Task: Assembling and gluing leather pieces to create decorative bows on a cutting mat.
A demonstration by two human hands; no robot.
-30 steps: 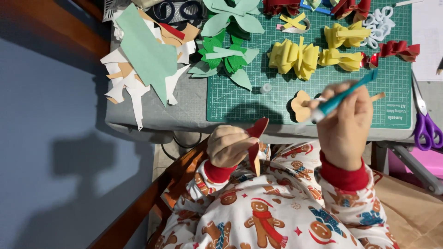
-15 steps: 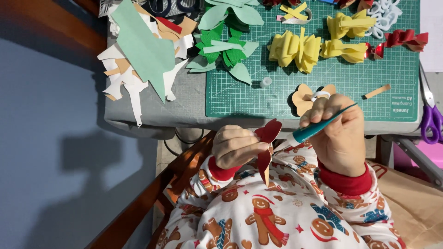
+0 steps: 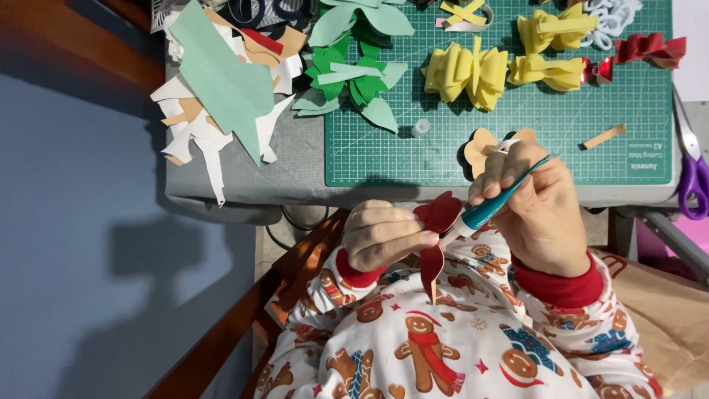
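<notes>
Lowered, the right hand (image 3: 543, 214) grips a teal glue pen (image 3: 496, 203) against the left hand's (image 3: 384, 235) pinched red foam piece (image 3: 436, 236).

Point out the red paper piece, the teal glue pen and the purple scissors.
red paper piece (image 3: 437, 216), head view, on its upper lobe.
teal glue pen (image 3: 493, 207), head view, on its barrel.
purple scissors (image 3: 694, 185), head view, on a handle.

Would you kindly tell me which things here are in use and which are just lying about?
In use: left hand pinching the red paper shape; right hand holding the teal glue pen.

Lying about: yellow bows, green bows, paper scraps, purple scissors, cutting mat.
</notes>
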